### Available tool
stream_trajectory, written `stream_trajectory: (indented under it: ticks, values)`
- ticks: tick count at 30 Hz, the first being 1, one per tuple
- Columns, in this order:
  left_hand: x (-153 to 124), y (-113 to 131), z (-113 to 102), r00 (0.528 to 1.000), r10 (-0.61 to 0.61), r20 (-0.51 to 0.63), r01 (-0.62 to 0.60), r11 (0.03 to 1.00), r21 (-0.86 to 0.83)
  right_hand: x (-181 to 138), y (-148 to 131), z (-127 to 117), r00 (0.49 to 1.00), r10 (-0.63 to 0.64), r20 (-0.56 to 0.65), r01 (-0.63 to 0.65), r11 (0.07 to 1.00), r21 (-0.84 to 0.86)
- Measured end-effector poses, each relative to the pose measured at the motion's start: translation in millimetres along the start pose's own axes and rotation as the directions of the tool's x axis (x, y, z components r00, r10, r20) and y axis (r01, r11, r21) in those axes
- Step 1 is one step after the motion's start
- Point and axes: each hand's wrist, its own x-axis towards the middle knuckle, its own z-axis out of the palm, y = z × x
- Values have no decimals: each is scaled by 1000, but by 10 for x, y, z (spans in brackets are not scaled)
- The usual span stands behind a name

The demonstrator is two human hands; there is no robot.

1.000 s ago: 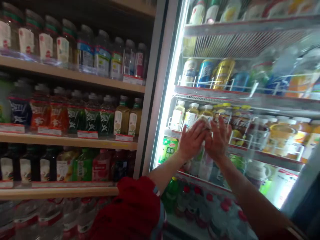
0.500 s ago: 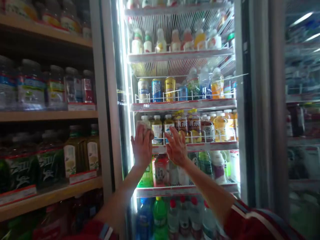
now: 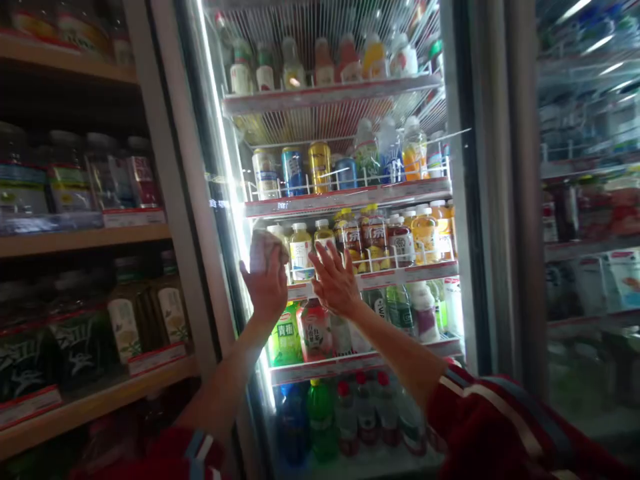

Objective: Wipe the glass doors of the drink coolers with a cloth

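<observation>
My left hand (image 3: pixel 264 283) presses a pale crumpled cloth (image 3: pixel 267 245) against the glass door (image 3: pixel 450 220) of a lit drinks fridge, close to the door's left edge. My right hand (image 3: pixel 334 280) lies flat beside it on the glass, fingers spread and empty. Both hands are level with the shelf of yellow-capped juice bottles (image 3: pixel 300 248). Red sleeves with striped cuffs cover my upper arms.
Behind the glass are wire shelves with cans (image 3: pixel 293 170), juice bottles and, at the bottom, water and green bottles (image 3: pixel 320 417). Wooden shelves (image 3: pixel 85 237) of bottled drinks stand to the left. A second glass-fronted fridge (image 3: pixel 590 200) stands to the right.
Both hands have slid left across the glass, the left one carrying the cloth to the door's left edge. My view has swung right, so the fridge now faces me squarely.
</observation>
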Motion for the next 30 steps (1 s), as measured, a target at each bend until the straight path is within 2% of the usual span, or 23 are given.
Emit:
stream_trajectory:
  ticks: [4,7,9,12,15,17,21,24,26,30]
  values:
    - [-132,205,101,988,148,35,-147,989,-31,28,-14,15,999,2,53,-1,1000,-14]
    - [-157,193,76,983,183,26,-182,983,-6,24,-15,28,999,-1,49,2,1000,-26]
    - [-132,98,16,991,130,6,-131,991,29,16,-15,33,999,1,40,0,999,-32]
    - [-88,-44,-60,999,-13,-33,15,999,51,7,-18,35,999,14,32,-14,1000,-26]
    - [-92,-47,-48,996,-88,-24,88,996,12,4,-16,30,1000,10,10,-9,1000,-25]
    - [-125,34,6,999,-52,-4,52,999,-11,0,-10,24,1000,6,-13,-7,1000,-26]
    - [-196,218,102,993,119,0,-119,993,3,-10,1,12,999,33,-29,-34,999,-24]
    - [-188,210,83,983,179,31,-179,984,5,-11,0,4,999,52,-12,-52,998,-34]
    - [-146,120,27,990,136,44,-136,991,9,-3,9,-8,998,66,22,-65,997,-43]
    - [-39,-89,-95,997,-72,-30,73,997,33,20,108,-66,994,66,86,-59,995,-75]
